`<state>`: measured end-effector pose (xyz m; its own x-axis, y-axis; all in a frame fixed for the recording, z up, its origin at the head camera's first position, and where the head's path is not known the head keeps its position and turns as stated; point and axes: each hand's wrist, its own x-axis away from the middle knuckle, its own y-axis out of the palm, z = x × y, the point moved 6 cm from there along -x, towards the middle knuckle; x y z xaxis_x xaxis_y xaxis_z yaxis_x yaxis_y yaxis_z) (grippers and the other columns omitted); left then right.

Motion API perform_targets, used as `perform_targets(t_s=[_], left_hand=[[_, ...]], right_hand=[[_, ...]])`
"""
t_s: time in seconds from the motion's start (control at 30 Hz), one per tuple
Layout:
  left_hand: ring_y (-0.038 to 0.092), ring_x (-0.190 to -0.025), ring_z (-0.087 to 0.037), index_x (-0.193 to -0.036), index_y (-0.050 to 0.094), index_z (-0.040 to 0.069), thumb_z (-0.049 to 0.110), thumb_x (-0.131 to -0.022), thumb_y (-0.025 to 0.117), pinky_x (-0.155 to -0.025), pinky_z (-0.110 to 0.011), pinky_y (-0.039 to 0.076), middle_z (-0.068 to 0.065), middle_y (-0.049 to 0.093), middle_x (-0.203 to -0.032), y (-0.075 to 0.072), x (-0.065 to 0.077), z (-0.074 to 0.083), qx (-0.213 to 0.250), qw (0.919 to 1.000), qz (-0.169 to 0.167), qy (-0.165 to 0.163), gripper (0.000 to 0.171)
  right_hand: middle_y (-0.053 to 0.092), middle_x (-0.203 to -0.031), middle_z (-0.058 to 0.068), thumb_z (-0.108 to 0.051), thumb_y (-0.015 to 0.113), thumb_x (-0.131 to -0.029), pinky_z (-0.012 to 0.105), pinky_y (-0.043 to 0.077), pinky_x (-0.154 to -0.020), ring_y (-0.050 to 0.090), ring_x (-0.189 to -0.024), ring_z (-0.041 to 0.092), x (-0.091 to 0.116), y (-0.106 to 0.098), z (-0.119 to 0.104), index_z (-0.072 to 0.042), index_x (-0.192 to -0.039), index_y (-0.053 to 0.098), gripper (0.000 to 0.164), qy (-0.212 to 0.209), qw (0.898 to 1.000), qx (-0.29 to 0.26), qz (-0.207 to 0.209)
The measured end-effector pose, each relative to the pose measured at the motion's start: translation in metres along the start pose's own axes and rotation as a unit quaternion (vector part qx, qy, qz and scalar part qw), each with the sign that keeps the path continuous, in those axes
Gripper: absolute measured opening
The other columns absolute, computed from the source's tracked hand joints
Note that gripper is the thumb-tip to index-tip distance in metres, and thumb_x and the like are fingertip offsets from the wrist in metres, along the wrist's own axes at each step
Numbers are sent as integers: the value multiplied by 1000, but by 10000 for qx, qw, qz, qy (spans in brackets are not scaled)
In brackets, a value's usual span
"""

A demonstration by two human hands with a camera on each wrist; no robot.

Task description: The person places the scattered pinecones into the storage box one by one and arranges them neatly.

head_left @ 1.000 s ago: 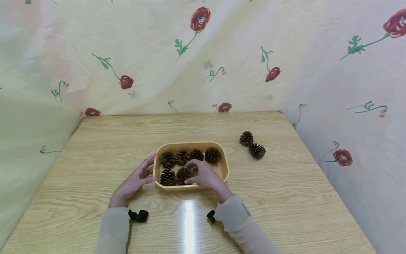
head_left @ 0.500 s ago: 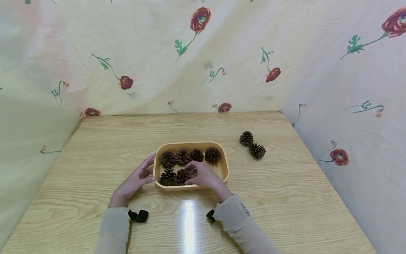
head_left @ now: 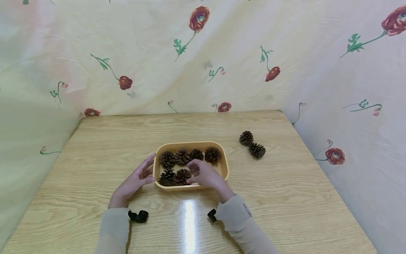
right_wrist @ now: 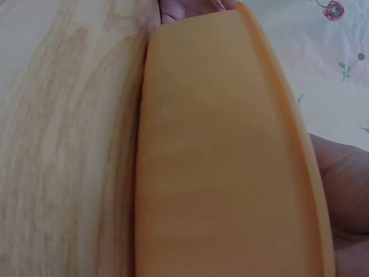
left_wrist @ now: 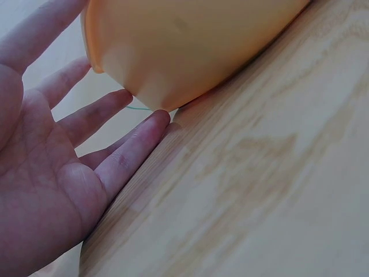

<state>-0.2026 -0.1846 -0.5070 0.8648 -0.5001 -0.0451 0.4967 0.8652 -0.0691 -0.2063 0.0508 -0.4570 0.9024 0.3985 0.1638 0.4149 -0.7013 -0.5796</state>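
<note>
A yellow rectangular tub [head_left: 190, 188] holds several brown pine cones. Its back row has cones side by side, one at the right end [head_left: 213, 155]. At the front left lie a pine cone [head_left: 167, 177] and, beside it, another pine cone [head_left: 183, 176]. My right hand [head_left: 206, 174] reaches over the front rim, thumb and fingers parted just right of that second cone; its fingers are partly hidden by the wall in the right wrist view. With fingers extended, my left hand [head_left: 136, 180] rests against the tub's left end; in the left wrist view its fingertips [left_wrist: 158, 122] touch the outer wall.
Two pine cones [head_left: 252, 144] lie touching each other on the wooden table [head_left: 285, 197], right of and behind the tub. A flowered cloth [head_left: 152, 60] hangs along the back and sides. Black camera mounts [head_left: 138, 216] sit at the wrists.
The front pine cone by my right hand has shifted slightly left, against its neighbour. My right hand has since drawn a little right, off the cone. The left hand stays still.
</note>
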Motion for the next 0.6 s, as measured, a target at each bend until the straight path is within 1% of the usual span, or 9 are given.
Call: perform_targets(t_s=[0.1,0.3,0.47,0.6], left_hand=[[18,-143,-52,-158,8,24,4,-95,57,-97,-13,41,-21,4,-162,0,0,0,-12,10000,6,-14,82],[18,-142,-52,-158,7,24,6,-95,58,-97,-13,40,-22,4,-162,0,0,1,-37,10000,15,-2,83],[19,-142,-53,-158,7,24,6,-95,58,-97,-14,42,-21,3,-162,1,1,-1,-37,10000,1,15,83],[19,-142,-52,-158,7,24,5,-95,58,-97,-14,42,-20,3,-163,2,0,-1,-10,10000,4,14,83]], right_hand=[[63,-125,14,-11,80,-78,39,51,-97,61,-114,30,4,-5,1,-3,-125,58,53,18,9997,-200,105],[61,-126,18,-4,79,-78,34,51,-98,60,-117,32,11,-13,1,1,-127,56,55,-162,9978,-562,304],[59,-126,21,-2,77,-80,35,50,-99,58,-117,34,14,-16,3,4,-130,52,56,-252,9964,-737,334],[59,-125,20,-4,76,-81,37,50,-100,59,-116,32,18,-20,6,1,-132,50,57,-237,9955,-783,479]])
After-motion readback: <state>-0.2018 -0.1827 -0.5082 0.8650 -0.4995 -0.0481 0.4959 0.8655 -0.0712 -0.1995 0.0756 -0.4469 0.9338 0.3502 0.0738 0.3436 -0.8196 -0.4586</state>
